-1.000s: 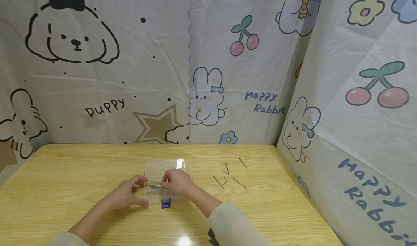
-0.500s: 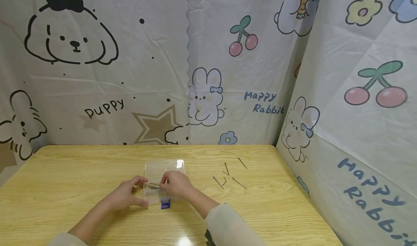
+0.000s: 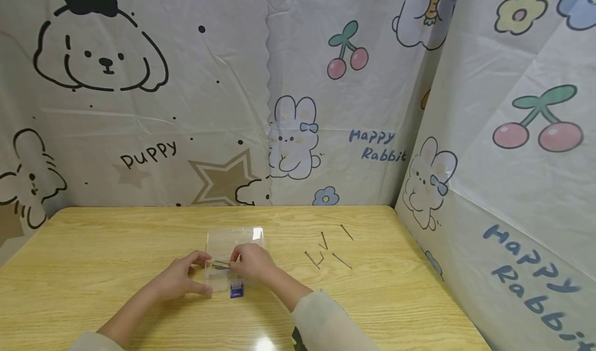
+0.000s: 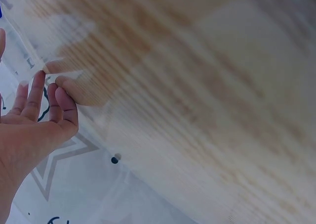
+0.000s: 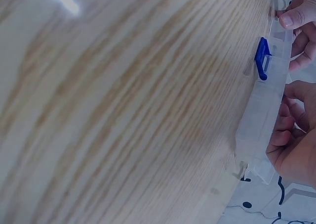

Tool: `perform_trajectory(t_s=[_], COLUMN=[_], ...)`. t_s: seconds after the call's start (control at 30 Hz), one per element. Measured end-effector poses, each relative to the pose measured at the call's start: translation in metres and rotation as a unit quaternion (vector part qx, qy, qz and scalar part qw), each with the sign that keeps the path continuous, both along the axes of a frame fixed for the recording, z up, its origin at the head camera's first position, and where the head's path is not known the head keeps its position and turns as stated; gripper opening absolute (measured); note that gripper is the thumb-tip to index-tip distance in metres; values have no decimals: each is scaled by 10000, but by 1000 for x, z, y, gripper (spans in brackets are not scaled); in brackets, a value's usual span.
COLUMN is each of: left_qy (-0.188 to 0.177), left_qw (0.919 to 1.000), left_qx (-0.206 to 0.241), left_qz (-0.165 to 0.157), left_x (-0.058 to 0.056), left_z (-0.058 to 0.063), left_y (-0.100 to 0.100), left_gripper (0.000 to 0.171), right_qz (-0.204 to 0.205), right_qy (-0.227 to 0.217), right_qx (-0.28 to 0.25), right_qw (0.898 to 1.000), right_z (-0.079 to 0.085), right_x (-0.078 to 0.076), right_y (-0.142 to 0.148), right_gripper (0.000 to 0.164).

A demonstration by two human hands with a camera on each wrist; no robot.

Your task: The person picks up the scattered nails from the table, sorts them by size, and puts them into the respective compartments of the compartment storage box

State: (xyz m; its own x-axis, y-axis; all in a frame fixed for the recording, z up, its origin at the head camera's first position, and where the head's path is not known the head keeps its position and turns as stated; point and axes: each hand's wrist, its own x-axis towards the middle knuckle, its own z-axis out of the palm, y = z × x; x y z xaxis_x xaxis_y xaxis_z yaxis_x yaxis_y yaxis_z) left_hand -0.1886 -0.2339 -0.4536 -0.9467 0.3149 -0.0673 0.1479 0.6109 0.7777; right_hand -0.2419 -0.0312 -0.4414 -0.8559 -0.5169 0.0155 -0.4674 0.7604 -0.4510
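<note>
A clear plastic box [image 3: 219,286] with a blue latch [image 3: 236,290] stands on the table, its transparent lid [image 3: 223,238] folded back. Along the box's left side, my left hand [image 3: 178,276] holds it, thumb by the front corner and fingers farther back. My right hand [image 3: 254,260] is over the middle of the box, pinching the end of a nail [image 3: 221,262]. Other nails lie beneath that one in the left compartment. In the right wrist view both hands are at the box's rim, and the nail is hidden.
Several loose nails [image 3: 342,260] lie on the wooden table [image 3: 139,232] to the right of the box, some with small bent pieces beside them. Patterned cloth [image 3: 223,108] hangs behind the table and along its right side.
My right hand has lowered slightly, and the nail at its fingertips has come down close to the others in the box. My left hand stays at the box's left side.
</note>
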Motion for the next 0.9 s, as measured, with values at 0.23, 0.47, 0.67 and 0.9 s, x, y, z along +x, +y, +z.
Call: perform_trajectory(t_s=[0.23,0.47,0.67,0.9], left_qy=[29,21,-27,-43], left_qw=[10000,10000,10000,10000], left_qx=[-34,-29,-16,-25], left_qz=[-6,-22,-5,-15], left_x=[0,-1,-1,0], left_z=[0,0,1,1], left_y=[0,0,0,0], left_gripper=[76,76,77,76], right_qz=[-39,-100,-56,-60], right_qy=[-80,-87,-9,-80], right_qx=[-67,-109,-192,-180], right_qw=[9999,9999,9998,9998], right_z=[1,1,2,4], right_x=[0,0,-1,-2], right_y=[1,2,2,5], right_gripper=[12,11,11,12])
